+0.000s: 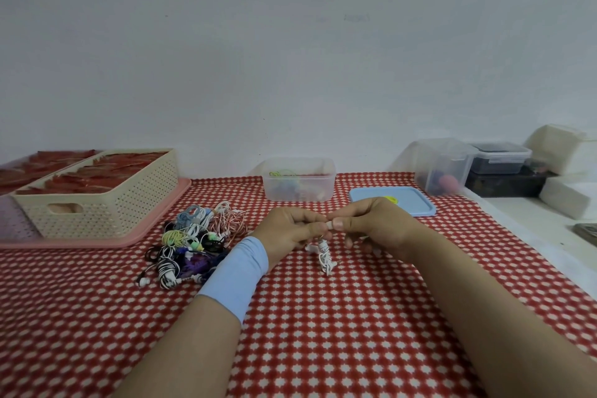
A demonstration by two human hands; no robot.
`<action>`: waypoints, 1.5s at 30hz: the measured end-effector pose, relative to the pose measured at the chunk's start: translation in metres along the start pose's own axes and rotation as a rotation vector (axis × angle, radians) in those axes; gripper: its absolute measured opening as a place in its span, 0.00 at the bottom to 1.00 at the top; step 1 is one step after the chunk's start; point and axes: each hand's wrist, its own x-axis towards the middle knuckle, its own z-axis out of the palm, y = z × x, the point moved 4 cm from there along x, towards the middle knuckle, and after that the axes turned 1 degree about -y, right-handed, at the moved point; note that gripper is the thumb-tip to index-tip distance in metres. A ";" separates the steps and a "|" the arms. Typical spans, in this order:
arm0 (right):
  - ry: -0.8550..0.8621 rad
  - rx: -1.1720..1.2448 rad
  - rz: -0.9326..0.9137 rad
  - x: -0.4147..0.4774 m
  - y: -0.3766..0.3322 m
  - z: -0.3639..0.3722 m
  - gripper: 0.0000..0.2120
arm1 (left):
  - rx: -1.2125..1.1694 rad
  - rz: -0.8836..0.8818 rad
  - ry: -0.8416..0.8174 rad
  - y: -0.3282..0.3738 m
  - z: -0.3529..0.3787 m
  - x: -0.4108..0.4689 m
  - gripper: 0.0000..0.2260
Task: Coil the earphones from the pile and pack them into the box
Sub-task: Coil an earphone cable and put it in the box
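While both hands meet over the red-and-white checked tablecloth [323,333], the left hand [290,229] and the right hand [374,226] each pinch, between thumb and curled forefinger, the upper end of a white earphone set [324,252]. The remaining fingers of both hands are curled inward. The thumbs lie almost tip to tip, with a small white piece showing between them. Below the hands the set hangs as a tightly wound bundle; whether its lower end touches the cloth cannot be told. A light blue fabric wristband [239,271] covers the left wrist.

Left of the left forearm, a tangled pile of earphones [193,242] in white, black, blue, yellow, purple and pink-striped cords lies on the cloth. Behind the hands, near the wall, stands a clear rectangular plastic box [298,179], lid off, holding several coloured items that are too blurred to identify. Just beside it on the right, a pale blue flat lid [413,203] lies on the cloth, partly hidden by the right hand.

At far left, a cream perforated plastic basket [97,203] with red contents sits on a pink tray [161,226]. At far right, on a white surface, stand a tall clear lidded container [442,166], a dark lidded container [500,158] and white blocks [565,194].
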 end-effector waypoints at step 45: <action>0.023 -0.907 0.025 0.007 -0.019 0.028 0.14 | 0.805 -0.031 0.038 0.012 -0.017 0.001 0.13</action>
